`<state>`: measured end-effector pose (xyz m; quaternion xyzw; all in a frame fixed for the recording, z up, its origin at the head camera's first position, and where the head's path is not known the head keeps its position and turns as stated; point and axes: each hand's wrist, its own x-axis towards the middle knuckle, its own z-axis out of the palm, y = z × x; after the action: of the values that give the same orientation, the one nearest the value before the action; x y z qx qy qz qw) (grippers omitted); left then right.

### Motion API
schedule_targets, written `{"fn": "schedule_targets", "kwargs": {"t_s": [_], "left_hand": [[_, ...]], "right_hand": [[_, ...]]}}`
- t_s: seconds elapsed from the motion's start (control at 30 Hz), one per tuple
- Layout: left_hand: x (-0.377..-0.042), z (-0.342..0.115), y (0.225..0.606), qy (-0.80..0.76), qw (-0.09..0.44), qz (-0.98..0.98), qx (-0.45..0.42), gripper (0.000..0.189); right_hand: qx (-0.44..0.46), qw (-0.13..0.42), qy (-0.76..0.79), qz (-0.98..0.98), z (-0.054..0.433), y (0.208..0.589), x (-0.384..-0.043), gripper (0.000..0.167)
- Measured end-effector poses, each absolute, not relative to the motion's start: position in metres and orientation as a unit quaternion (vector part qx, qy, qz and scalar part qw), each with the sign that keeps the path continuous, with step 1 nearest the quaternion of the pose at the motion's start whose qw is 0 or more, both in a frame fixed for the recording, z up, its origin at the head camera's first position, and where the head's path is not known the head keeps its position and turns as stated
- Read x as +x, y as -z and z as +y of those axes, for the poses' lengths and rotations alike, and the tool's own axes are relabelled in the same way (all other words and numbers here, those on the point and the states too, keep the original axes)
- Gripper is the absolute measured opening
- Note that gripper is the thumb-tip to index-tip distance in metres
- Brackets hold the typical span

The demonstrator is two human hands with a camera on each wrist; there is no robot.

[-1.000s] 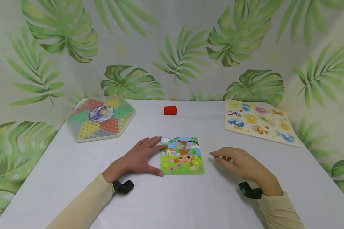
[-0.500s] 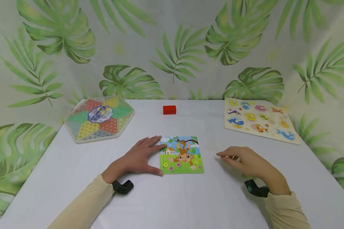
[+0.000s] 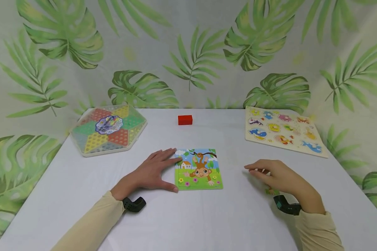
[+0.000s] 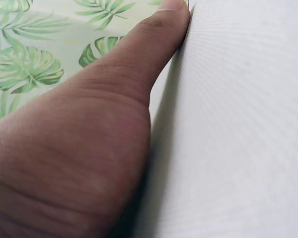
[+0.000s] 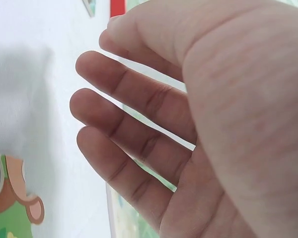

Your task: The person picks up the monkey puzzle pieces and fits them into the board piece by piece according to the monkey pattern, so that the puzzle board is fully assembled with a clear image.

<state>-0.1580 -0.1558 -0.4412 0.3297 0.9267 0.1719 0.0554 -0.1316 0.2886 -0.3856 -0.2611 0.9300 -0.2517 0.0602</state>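
A square jigsaw puzzle point(image 3: 204, 179) with a monkey hanging from a branch lies flat at the middle of the table. My left hand point(image 3: 154, 170) rests at its left side, thumb and fingers spread, with fingertips at the puzzle's left edge. In the left wrist view the thumb point(image 4: 149, 44) stretches along the white tabletop. To the right of the puzzle, my right hand point(image 3: 276, 176) hovers with loosely bent fingers and holds nothing. Beneath it lies a puzzle piece point(image 3: 271, 191), partly hidden; the right wrist view shows a brown-and-green piece point(image 5: 17, 198) on the table.
Behind the puzzle sits a small red block point(image 3: 185, 120). A hexagonal Chinese checkers board point(image 3: 108, 130) lies at the back left, and a wooden animal puzzle board point(image 3: 282, 132) at the back right. Leaf-patterned cloth point(image 3: 191, 52) hangs behind the white table point(image 3: 188, 219).
My right hand has moved to the right, away from the puzzle, over the puzzle piece. My left hand stays at the puzzle's left edge. The head view has shifted slightly.
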Motion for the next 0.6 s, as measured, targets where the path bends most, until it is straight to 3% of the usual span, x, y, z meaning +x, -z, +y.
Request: {"fn": "schedule_targets", "kwargs": {"t_s": [0.6], "left_hand": [[-0.1576,-0.1554,0.4402,-0.172,0.051,0.925,0.335,0.106]], "right_hand": [[-0.232,0.103,0.258,0.932,0.2995,0.3895,-0.1339,0.028]]}}
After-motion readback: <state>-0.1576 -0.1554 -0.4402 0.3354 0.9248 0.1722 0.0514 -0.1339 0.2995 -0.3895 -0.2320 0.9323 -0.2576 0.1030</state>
